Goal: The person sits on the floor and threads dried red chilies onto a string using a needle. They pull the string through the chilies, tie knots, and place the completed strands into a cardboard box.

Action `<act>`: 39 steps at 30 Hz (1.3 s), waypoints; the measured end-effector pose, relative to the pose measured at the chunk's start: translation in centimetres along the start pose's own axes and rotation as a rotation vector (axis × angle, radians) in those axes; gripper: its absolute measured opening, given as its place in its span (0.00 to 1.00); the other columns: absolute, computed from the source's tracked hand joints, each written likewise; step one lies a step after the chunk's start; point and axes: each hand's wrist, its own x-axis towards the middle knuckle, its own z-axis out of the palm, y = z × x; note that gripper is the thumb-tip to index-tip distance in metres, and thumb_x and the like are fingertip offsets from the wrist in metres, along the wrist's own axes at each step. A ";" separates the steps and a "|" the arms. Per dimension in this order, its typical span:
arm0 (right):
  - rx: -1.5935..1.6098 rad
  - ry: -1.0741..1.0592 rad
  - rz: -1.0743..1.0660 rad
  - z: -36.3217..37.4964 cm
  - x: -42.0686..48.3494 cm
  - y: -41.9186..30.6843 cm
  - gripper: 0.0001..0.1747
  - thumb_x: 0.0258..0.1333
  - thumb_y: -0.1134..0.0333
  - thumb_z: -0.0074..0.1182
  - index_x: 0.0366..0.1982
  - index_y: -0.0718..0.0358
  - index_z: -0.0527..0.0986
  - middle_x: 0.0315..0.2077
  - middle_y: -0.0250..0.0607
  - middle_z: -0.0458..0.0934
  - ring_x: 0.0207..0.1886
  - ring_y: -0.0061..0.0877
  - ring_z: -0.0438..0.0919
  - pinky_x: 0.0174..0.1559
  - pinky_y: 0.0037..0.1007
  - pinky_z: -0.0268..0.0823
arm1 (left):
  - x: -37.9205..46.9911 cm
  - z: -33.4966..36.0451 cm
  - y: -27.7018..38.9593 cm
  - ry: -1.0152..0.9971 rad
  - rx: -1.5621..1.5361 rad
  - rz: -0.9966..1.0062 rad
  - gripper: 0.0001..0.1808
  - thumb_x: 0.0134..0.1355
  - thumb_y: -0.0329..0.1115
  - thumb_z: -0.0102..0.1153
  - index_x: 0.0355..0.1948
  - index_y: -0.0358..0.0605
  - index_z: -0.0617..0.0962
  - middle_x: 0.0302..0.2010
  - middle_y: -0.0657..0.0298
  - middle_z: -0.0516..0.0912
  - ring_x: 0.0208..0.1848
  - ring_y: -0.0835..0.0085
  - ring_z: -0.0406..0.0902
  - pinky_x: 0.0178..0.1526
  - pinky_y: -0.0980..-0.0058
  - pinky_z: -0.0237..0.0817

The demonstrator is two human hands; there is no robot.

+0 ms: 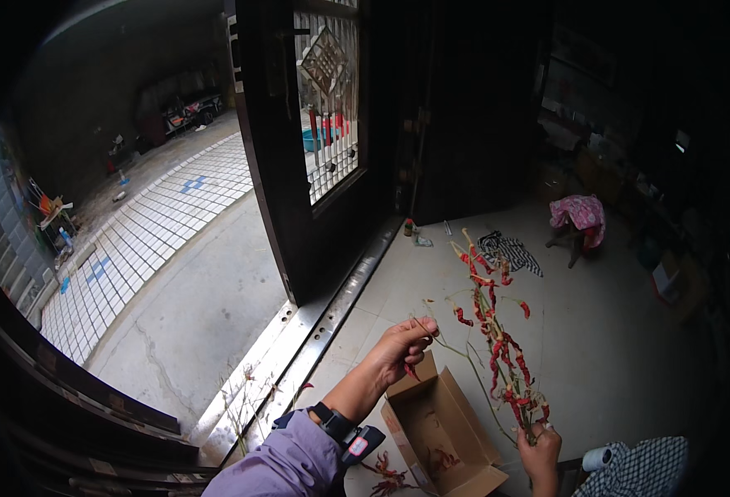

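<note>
My right hand point(540, 456) grips the lower stalks of a dried chili pepper plant point(495, 348). The plant stands upright from the fist, and wrinkled red peppers hang all along it. My left hand point(405, 351) pinches a thin green side stem point(455, 351) that branches off to the left. One red pepper point(411, 371) shows under the curled left fingers; how it is held is partly hidden. Below both hands an open cardboard box point(442, 410) sits on the floor, with a few red peppers point(442, 460) at its bottom. More peppers point(387, 475) lie in a pile beside it.
Bare dry stalks point(241, 404) lean by the metal door sill point(334, 310) at left. The dark door point(278, 186) stands ajar. Checked cloth point(644, 466) and a thread spool point(597, 458) are at lower right. A stool with pink cloth point(579, 214) and striped cloth point(514, 251) are farther off.
</note>
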 end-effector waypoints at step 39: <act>0.044 -0.038 -0.065 -1.1 -0.4 -0.4 0.10 0.51 0.63 0.59 0.26 0.62 0.75 0.21 0.51 0.74 0.26 0.47 0.76 0.30 0.45 0.68 | -0.4 -0.1 0.1 0.179 0.193 0.252 0.09 0.64 0.35 0.59 0.42 0.42 0.80 0.22 0.76 0.71 0.14 0.90 0.55 0.17 0.87 0.43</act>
